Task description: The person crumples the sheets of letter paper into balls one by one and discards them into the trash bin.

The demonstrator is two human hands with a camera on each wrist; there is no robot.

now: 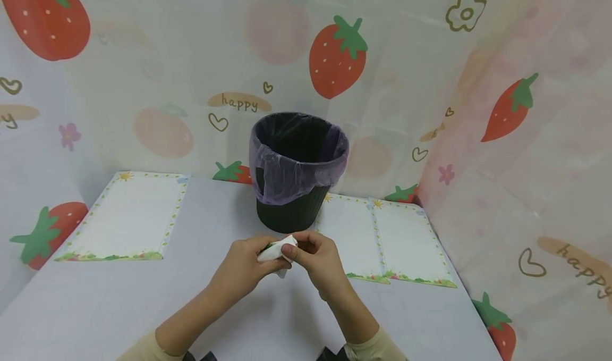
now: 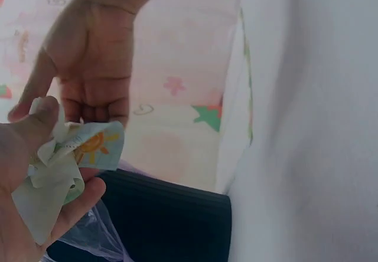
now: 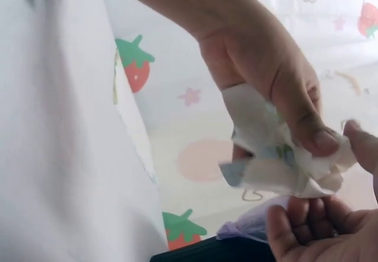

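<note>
A crumpled sheet of white paper (image 1: 276, 251) is held between both hands in front of the bin. My left hand (image 1: 243, 262) grips the paper, its thumb pressed over the folds. From the other side, my right hand (image 1: 322, 260) pinches the paper's end between thumb and fingers. In the left wrist view, a printed orange sun shows on a loose corner of the crumpled paper (image 2: 97, 147). The right wrist view has the crumpled paper (image 3: 271, 150) hanging from under the left thumb, with the right fingertips (image 3: 289, 226) curled below it.
Beyond the hands stands a dark bin (image 1: 291, 212) with a purple plastic liner (image 1: 282, 177) folded over its rim. One bordered sheet (image 1: 126, 217) lies at the left. Two more sheets (image 1: 411, 244) overlap at the right. Strawberry-printed curtains (image 1: 191, 58) enclose the white table.
</note>
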